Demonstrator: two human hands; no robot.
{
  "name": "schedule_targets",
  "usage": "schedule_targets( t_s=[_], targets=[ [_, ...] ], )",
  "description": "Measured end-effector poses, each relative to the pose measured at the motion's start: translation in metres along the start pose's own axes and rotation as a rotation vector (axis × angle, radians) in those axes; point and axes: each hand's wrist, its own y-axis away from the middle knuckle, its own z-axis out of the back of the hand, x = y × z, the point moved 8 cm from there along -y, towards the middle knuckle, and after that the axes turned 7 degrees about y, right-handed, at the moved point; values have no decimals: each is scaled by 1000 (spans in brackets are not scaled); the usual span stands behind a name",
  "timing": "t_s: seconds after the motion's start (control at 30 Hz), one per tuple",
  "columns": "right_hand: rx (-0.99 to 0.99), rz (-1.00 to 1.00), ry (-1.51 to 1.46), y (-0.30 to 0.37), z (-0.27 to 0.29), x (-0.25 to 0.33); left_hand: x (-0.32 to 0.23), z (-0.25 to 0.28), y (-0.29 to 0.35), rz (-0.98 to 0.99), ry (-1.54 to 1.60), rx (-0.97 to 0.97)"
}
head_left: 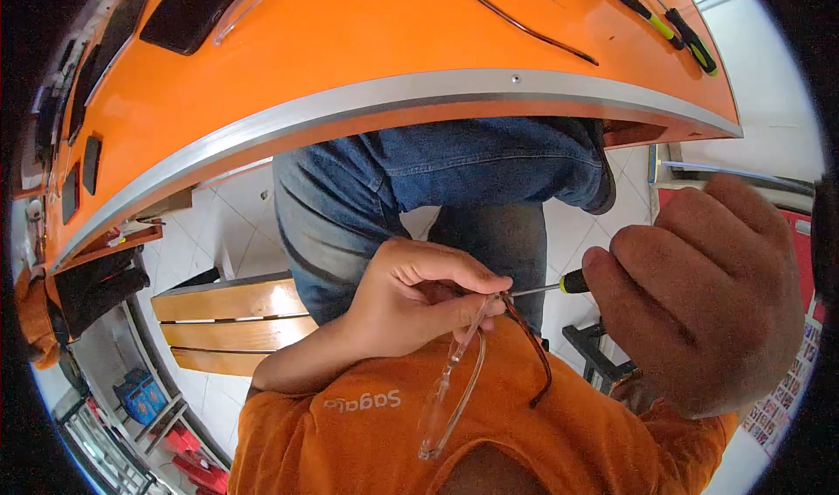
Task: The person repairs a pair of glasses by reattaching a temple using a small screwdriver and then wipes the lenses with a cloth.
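Pinched between the thumb and fingers of my left hand (406, 298) is a clear eyeglass frame (447, 377), hanging down in front of my orange shirt. A brown temple arm (539, 355) meets it at the corner by my fingertips. My right hand (708, 298) is closed around a screwdriver (573, 282) with a black and yellow-green handle, most of it hidden in the fist. Its thin metal shaft points left, and the tip reaches the corner where frame and temple arm meet. Whether the tip sits in a screw is too small to tell.
An orange table (350, 54) with a metal edge strip (419, 87) lies ahead. On it are a loose brown temple arm (524, 28), two screwdrivers (692, 41), a black phone-like slab (192, 14) and a clear plastic piece (249, 7). A slatted wooden bench (232, 303) stands at left.
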Motion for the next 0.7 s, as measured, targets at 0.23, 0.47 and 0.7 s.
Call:
schedule_targets(
  t_s=[0.23, 0.47, 0.7],
  targets=[
    [134, 62, 22, 1, -6, -3, 1, -1, -1, -18, -2, -9],
    [39, 8, -93, -3, -3, -6, -1, -1, -2, 3, -14, -66],
    [102, -58, -161, 0, -11, -10, 1, -1, -2, -9, -7, -11]
  ],
)
